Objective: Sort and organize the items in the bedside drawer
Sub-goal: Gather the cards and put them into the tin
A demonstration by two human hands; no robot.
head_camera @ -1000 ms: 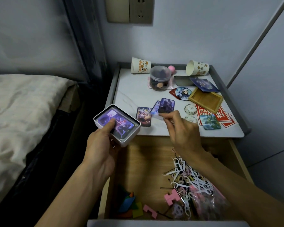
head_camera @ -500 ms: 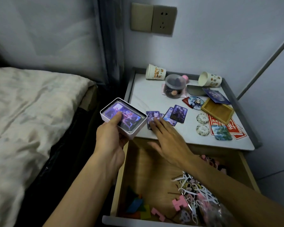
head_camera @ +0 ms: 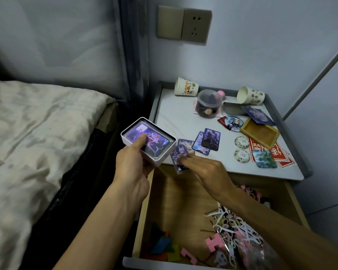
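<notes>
Head view, bedside bench with drawer pulled out. My left hand [head_camera: 132, 170] grasps a white box [head_camera: 164, 155] from below, thumb pressed on the top card of the card stack [head_camera: 154, 140] that fills it; the box is held in the air just off the bench's front left corner. My right hand [head_camera: 209, 172] is released, fingers extended and lying flat on a loose card [head_camera: 179, 152] at the front edge of the bench [head_camera: 174, 117]; the card's near end overhangs the open drawer [head_camera: 168, 201]. Whether the thumb is under the card cannot be told. Two more cards [head_camera: 206, 142] overlap just behind it. Farther back: two paper cups [head_camera: 185, 87] on their sides, a clear jar [head_camera: 209, 104], a wooden tray [head_camera: 259, 134], two round badges [head_camera: 241, 149], red printed slips [head_camera: 281, 152]. In the drawer: a tangle of white and pink clips [head_camera: 234, 227] at right, coloured blocks [head_camera: 164, 245] at front left. A bed [head_camera: 37, 133] lies to the left.
</notes>
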